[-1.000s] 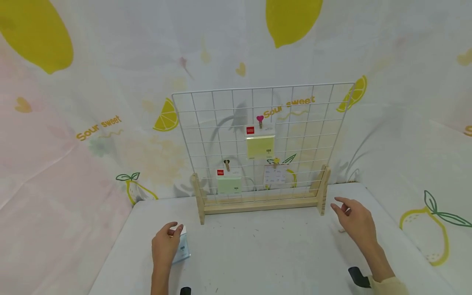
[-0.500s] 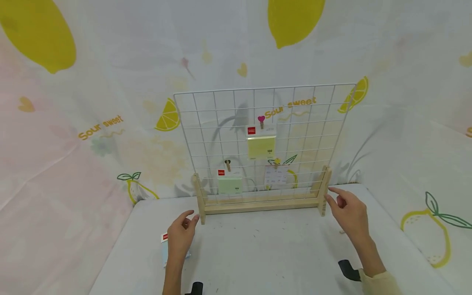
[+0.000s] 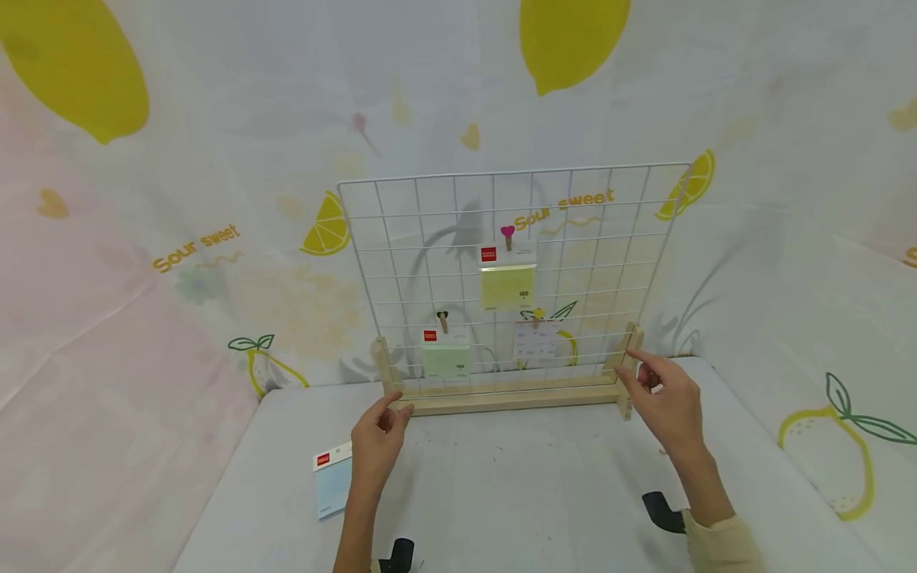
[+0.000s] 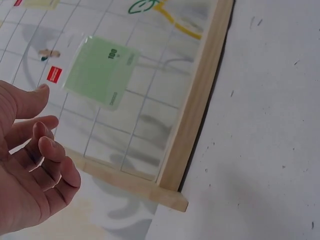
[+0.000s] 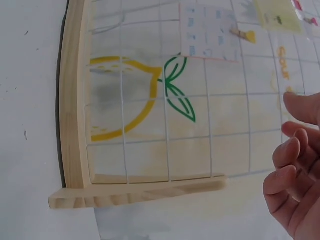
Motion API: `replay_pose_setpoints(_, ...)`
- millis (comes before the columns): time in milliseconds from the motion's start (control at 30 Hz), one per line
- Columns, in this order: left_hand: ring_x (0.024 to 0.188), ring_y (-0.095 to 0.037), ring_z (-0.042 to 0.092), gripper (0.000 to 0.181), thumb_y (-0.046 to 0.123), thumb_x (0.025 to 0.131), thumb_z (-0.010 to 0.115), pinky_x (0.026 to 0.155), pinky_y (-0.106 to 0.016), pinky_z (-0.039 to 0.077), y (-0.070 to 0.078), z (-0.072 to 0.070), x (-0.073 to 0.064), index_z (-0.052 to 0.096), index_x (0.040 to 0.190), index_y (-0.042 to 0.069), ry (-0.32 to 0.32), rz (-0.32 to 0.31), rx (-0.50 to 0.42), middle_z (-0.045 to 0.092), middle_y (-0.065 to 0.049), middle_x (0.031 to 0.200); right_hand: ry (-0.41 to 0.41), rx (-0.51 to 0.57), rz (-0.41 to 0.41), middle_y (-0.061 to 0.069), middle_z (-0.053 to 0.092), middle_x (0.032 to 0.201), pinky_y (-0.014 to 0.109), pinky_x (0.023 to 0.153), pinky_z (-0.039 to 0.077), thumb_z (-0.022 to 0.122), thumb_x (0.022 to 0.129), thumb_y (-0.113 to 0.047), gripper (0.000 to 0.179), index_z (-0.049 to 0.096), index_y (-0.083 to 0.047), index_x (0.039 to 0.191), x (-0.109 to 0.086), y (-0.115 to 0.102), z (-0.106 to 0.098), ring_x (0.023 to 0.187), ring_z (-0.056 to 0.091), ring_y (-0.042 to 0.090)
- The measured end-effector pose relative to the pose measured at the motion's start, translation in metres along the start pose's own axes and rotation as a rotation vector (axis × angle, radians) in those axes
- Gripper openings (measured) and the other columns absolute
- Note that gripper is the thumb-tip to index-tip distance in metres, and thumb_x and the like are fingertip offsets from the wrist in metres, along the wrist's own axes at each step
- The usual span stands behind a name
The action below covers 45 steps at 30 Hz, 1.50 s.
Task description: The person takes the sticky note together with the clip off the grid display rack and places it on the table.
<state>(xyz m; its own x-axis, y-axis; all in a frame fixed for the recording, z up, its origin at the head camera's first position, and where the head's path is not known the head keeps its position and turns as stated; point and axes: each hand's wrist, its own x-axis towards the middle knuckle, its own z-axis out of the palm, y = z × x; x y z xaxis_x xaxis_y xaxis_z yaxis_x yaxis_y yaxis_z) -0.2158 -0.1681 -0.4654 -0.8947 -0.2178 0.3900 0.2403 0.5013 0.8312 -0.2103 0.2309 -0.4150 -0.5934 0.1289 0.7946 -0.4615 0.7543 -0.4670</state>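
A white wire grid panel (image 3: 513, 173) stands upright in a wooden base (image 3: 509, 399). My left hand (image 3: 378, 446) is in front of the base's left end, fingers loosely bent; the left wrist view shows nothing between them. Before the right wooden post my right hand (image 3: 665, 402) hovers, also bent loosely and holding nothing. Clothespins fix a yellow sticky-note pack (image 3: 507, 288), a green sticky-note pack (image 4: 102, 72) and a small printed sheet (image 5: 209, 32) to the grid. A blue sticky-note pack (image 3: 333, 487) lies on the table, its right side covered by my left forearm.
The white table (image 3: 516, 493) extends in front of the base, with small dark specks on it. Behind the grid hangs a white cloth (image 3: 430, 95) printed with lemons. Black wrist-worn parts (image 3: 662, 512) sit by both wrists.
From the left side my left hand has moved right and forward, uncovering much of the blue pack. My right hand has moved left and forward toward the right post. The grid stays put.
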Motion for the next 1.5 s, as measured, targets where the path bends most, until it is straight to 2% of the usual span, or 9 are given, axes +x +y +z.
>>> replay_pose_setpoints(233, 0.065, -0.014, 0.043, 0.028, 0.011, 0.089, 0.075, 0.058, -0.024, 0.037, 0.005, 0.008, 0.002, 0.070, 0.116, 0.004, 0.008, 0.037, -0.051, 0.049, 0.001, 0.070, 0.017, 0.073, 0.002, 0.001, 0.052, 0.067, 0.012, 0.060, 0.035, 0.083, 0.076, 0.001, 0.031, 0.073, 0.002, 0.106, 0.008, -0.009, 0.008, 0.062, 0.048, 0.010)
replay_pose_setpoints(333, 0.064, -0.014, 0.043, 0.028, 0.013, 0.089, 0.075, 0.057, -0.024, 0.036, 0.009, 0.011, 0.004, 0.071, 0.116, 0.006, 0.002, 0.033, -0.055, 0.047, 0.001, 0.069, 0.005, 0.087, 0.021, 0.001, 0.055, 0.067, 0.012, 0.060, 0.036, 0.083, 0.077, 0.000, 0.034, 0.071, 0.002, 0.109, 0.012, -0.013, 0.012, 0.062, 0.049, 0.009)
replay_pose_setpoints(500, 0.063, -0.013, 0.042, 0.030, 0.016, 0.089, 0.076, 0.055, -0.023, 0.035, 0.017, 0.018, 0.010, 0.070, 0.117, 0.007, -0.009, 0.063, -0.056, 0.047, 0.001, 0.069, -0.024, 0.100, 0.061, 0.001, 0.057, 0.070, 0.012, 0.058, 0.035, 0.082, 0.080, -0.005, 0.035, 0.070, -0.001, 0.113, 0.017, -0.019, 0.018, 0.065, 0.049, 0.009)
replay_pose_setpoints(700, 0.063, -0.014, 0.043, 0.033, 0.016, 0.090, 0.075, 0.055, -0.023, 0.036, 0.027, 0.021, 0.017, 0.069, 0.119, 0.002, -0.024, 0.115, -0.083, 0.048, 0.001, 0.070, -0.017, 0.139, 0.027, 0.000, 0.056, 0.071, 0.011, 0.052, 0.034, 0.081, 0.081, -0.005, 0.034, 0.070, -0.003, 0.114, 0.025, -0.025, 0.026, 0.065, 0.050, 0.008)
replay_pose_setpoints(867, 0.064, -0.015, 0.043, 0.034, 0.017, 0.091, 0.073, 0.056, -0.023, 0.036, 0.032, 0.024, 0.021, 0.068, 0.120, 0.000, -0.030, 0.130, -0.097, 0.048, 0.001, 0.070, -0.024, 0.155, 0.004, 0.001, 0.057, 0.072, 0.014, 0.053, 0.036, 0.081, 0.081, -0.005, 0.036, 0.068, -0.002, 0.114, 0.033, -0.031, 0.032, 0.066, 0.051, 0.009)
replay_pose_setpoints(1100, 0.063, -0.015, 0.043, 0.034, 0.017, 0.090, 0.074, 0.056, -0.024, 0.037, 0.035, 0.030, 0.025, 0.068, 0.119, -0.001, -0.039, 0.162, -0.115, 0.047, 0.001, 0.069, -0.044, 0.148, 0.033, 0.003, 0.058, 0.078, 0.015, 0.057, 0.036, 0.081, 0.082, -0.008, 0.041, 0.064, -0.002, 0.118, 0.043, -0.042, 0.038, 0.074, 0.052, 0.011)
replay_pose_setpoints(1500, 0.062, -0.014, 0.042, 0.034, 0.016, 0.091, 0.073, 0.057, -0.024, 0.037, 0.045, 0.036, 0.035, 0.068, 0.119, -0.001, -0.043, 0.211, -0.154, 0.045, 0.001, 0.067, -0.032, 0.212, -0.021, 0.004, 0.058, 0.081, 0.015, 0.053, 0.035, 0.080, 0.083, -0.008, 0.041, 0.063, 0.000, 0.119, 0.063, -0.056, 0.046, 0.074, 0.053, 0.013)
